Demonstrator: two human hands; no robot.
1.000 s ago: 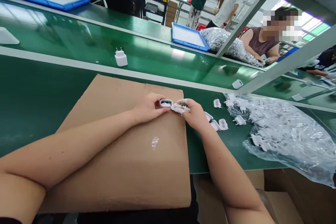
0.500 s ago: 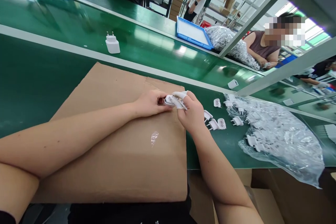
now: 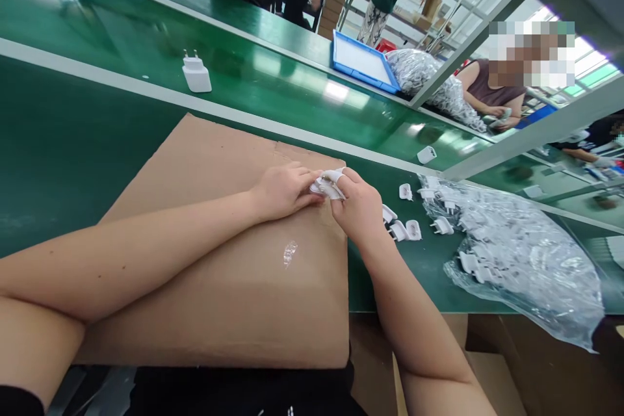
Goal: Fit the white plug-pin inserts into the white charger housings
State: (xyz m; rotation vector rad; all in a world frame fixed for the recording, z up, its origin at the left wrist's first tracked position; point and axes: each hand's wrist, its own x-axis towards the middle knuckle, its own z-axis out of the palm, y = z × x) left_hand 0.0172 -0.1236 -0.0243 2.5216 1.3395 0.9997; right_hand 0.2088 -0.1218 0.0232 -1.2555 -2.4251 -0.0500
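My left hand and my right hand meet over the far edge of a brown cardboard sheet. Both are closed on a small white charger part pressed between their fingertips. A white finger cot covers one right fingertip. Just right of my right hand, several white plug pieces lie loose on the green table.
A clear plastic bag of white plug parts spreads at the right. A finished white charger stands on the green conveyor belt. A blue tray and another bag sit beyond it, where a seated person works. People stand further back.
The two parts, held apart a second ago, are now pressed together between my hands. The charger on the belt has drifted left.
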